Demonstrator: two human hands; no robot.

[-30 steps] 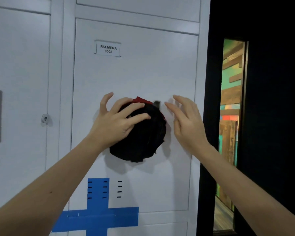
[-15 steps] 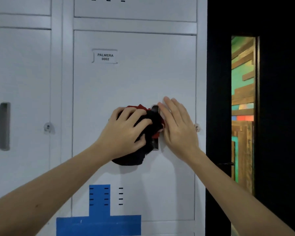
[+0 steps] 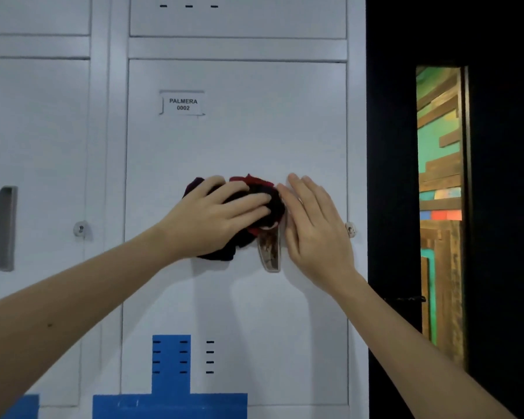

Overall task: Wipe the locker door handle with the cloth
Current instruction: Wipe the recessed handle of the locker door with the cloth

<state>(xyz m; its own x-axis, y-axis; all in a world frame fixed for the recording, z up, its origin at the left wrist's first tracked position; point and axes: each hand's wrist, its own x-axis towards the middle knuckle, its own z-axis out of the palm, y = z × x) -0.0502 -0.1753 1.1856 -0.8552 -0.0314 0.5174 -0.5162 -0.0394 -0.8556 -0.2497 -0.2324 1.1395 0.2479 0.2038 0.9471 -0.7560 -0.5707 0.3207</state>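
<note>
Near the 3 o'clock edge of the locker door [image 3: 239, 140], the left hand [image 3: 212, 219] clasps the cloth [image 3: 275, 204] in its grip atop the handle [image 3: 270, 251], which extends toward 6 o'clock; the right hand [image 3: 315, 228] lies flat, released, at 3 o'clock.

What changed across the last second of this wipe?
The left hand bunched the cloth tighter and slid it up the handle, baring its stained lower half. The right hand came in from hovering to lie flat on the locker door, right of the handle. Unchanged: the door is shut and the left hand keeps the cloth.
</note>
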